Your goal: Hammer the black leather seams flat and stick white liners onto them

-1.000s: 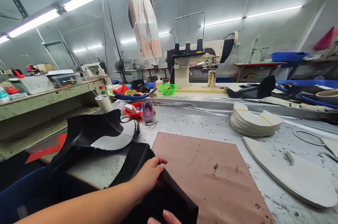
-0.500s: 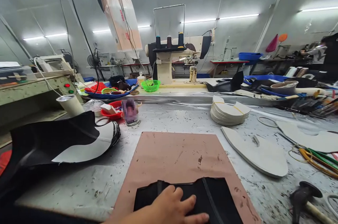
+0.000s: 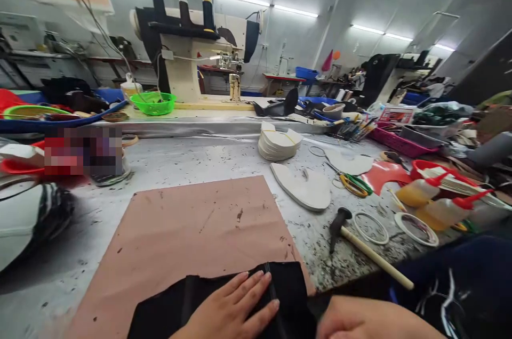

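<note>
My left hand (image 3: 240, 307) lies flat on a black material piece (image 3: 160, 309) with raised seam strips, its fingers stretched toward the upper right. Under the piece is a pinkish-brown sheet (image 3: 192, 216). At the bottom edge, close to the right end of the black piece, my right hand (image 3: 360, 317) appears with its fingers curled. Blur and the frame edge hide what, if anything, is in them. A hammer (image 3: 372, 253) with a wooden handle rests on the bench to the right, above my right hand.
White curved pieces (image 3: 302, 190) and a banded stack (image 3: 278, 142) lie beyond the sheet. Tape rolls (image 3: 416, 229) and red-tipped bottles (image 3: 448, 211) are at right. A sewing machine (image 3: 180, 67) stands behind a green basket (image 3: 154, 103). Black-and-white pieces (image 3: 24, 222) lie left.
The view has swung right, bringing the bottles and whole hammer into sight. My right hand has come into view at the bottom. My left hand stays on the black piece, its fingers now closer together.
</note>
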Available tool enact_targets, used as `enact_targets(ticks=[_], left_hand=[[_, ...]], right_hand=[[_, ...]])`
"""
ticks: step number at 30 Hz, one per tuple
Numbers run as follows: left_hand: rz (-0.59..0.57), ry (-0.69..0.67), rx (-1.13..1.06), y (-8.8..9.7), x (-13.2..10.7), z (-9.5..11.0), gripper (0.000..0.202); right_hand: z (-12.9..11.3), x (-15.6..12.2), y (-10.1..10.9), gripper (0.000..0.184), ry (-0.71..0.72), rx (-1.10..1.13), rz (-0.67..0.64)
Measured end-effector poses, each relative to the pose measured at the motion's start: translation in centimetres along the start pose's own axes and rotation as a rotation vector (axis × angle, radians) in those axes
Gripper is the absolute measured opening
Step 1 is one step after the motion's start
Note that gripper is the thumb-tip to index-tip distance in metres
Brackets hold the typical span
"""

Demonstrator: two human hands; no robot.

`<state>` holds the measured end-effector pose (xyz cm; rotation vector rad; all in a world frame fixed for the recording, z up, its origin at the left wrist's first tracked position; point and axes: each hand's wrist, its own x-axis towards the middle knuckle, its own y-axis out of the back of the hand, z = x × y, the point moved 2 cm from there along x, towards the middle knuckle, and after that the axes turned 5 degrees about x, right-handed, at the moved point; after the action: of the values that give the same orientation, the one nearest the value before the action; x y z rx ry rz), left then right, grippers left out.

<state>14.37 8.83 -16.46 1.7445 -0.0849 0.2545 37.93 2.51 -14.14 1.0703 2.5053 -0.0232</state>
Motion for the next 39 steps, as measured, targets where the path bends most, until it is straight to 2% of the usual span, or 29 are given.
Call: enact_targets(ticks=[1, 3, 4, 5, 6, 7, 9, 11, 13, 15, 17, 19, 22, 24, 26, 29, 32, 35, 39], left_hand=[[0.042, 0.008, 0.036, -0.2, 0.2, 0.2, 0.054], [0.09, 0.03, 0.085, -0.6, 0.5, 0.3, 0.057], [0.102, 0.04, 0.101, -0.8, 0.7, 0.3, 0.056], [0.105, 0.058, 0.11, -0.9, 1.0, 0.3, 0.053], [0.104, 0.08, 0.107, -1.1, 1.4, 0.2, 0.048], [0.098, 0.102, 0.09, -1.3, 1.9, 0.1, 0.041], [0.037, 0.18, 0.009, -1.8, 3.2, -0.4, 0.026], [-0.067, 0.31, -0.091, -2.2, 4.5, -1.2, 0.02], [-0.149, 0.421, -0.154, -2.5, 5.8, -2.1, 0.016], [-0.165, 0.47, -0.176, -2.5, 6.7, -3.1, 0.011], [-0.167, 0.462, -0.179, -2.5, 7.5, -3.7, 0.007], [-0.174, 0.424, -0.17, -2.6, 8.1, -4.1, 0.009], [-0.167, 0.324, -0.139, -3.2, 8.8, -3.9, 0.015], [-0.149, 0.272, -0.12, -3.6, 8.9, -3.5, 0.02], [-0.127, 0.256, -0.115, -3.9, 8.6, -3.3, 0.024], [-0.084, 0.296, -0.119, -3.6, 7.9, -3.6, 0.017], [-0.057, 0.339, -0.3, -2.9, 7.2, -4.3, 0.012], [-0.063, 0.386, -0.546, -2.7, 6.9, -4.9, 0.019], [0.045, 0.378, -0.573, -3.1, 6.6, -4.7, 0.023]], right_hand=[[0.5, -0.4, 1.1, 0.061, -0.044, -0.131, 0.16], [2.5, -1.4, 3.8, 0.04, -0.154, -0.46, 0.631], [3.7, -2.0, 5.0, 0.036, -0.223, -0.645, 0.86], [5.1, -2.5, 6.1, 0.038, -0.296, -0.814, 1.026], [6.4, -2.8, 6.9, 0.042, -0.355, -0.937, 1.107], [7.7, -2.8, 7.6, 0.045, -0.391, -1.011, 1.127], [9.4, -2.7, 8.5, 0.048, -0.42, -1.058, 1.11], [9.4, -2.6, 8.8, 0.044, -0.43, -1.05, 1.123], [7.7, -2.5, 8.6, 0.037, -0.441, -1.043, 1.163], [5.0, -2.3, 7.9, 0.027, -0.427, -0.98, 1.174], [2.0, -1.8, 6.7, 0.017, -0.388, -0.858, 1.092], [-0.5, -0.8, 5.5, 0.015, -0.348, -0.791, 0.903], [-2.6, 1.2, 4.2, 0.017, -0.37, -0.89, 0.673], [-3.0, 2.3, 3.9, 0.015, -0.399, -0.97, 0.594], [-3.1, 2.9, 3.9, 0.012, -0.412, -1.006, 0.568], [-3.1, 3.1, 4.1, 0.011, -0.414, -1.039, 0.554], [-3.3, 3.0, 4.3, 0.011, -0.415, -1.026, 0.532], [-3.5, 2.8, 4.6, 0.013, -0.447, -0.998, 0.529], [-3.6, 2.6, 5.0, 0.017, -0.449, -0.979, 0.541]])
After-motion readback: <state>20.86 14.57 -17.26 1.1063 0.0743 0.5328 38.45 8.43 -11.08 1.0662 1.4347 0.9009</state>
